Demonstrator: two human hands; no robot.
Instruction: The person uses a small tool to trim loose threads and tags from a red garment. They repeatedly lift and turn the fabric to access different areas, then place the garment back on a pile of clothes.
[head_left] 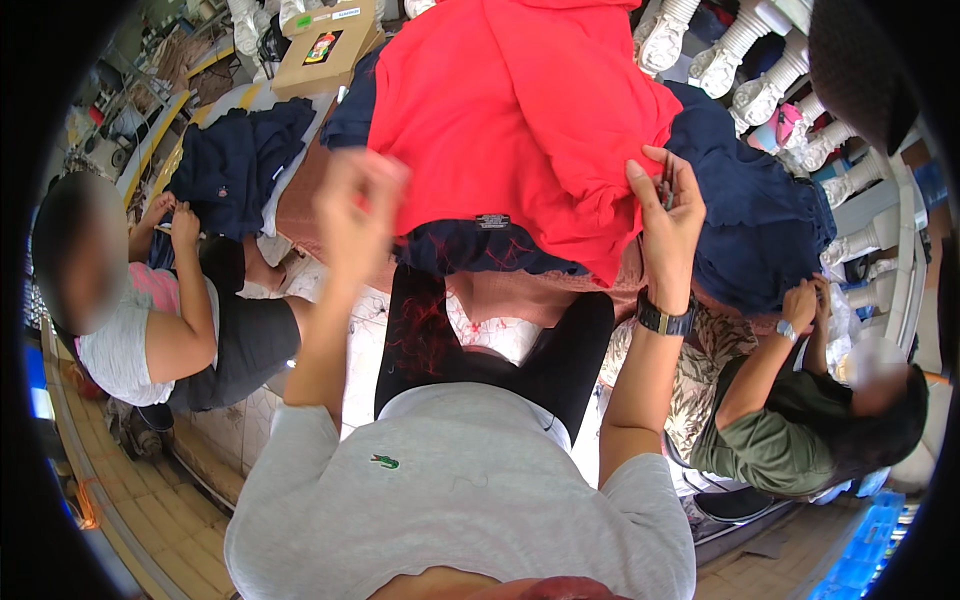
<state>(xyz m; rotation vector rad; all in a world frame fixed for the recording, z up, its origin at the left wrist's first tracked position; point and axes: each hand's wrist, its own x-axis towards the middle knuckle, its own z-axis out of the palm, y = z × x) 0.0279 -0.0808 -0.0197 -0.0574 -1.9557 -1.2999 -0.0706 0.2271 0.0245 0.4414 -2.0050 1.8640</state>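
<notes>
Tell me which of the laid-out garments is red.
The middle garment, by the person's right hand; the left garment and right garment are dark blue.

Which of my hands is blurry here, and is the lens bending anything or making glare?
In the head view, your left hand is smeared, apparently by motion, while your right hand is clearer; same view, lines on the floor bow toward the dark rim; also in the head view, the red garment looks bright, with soft fold shadows and no obvious glare.

Black label (492, 221) at red garment (480, 120) edge: print unreadably small
</notes>
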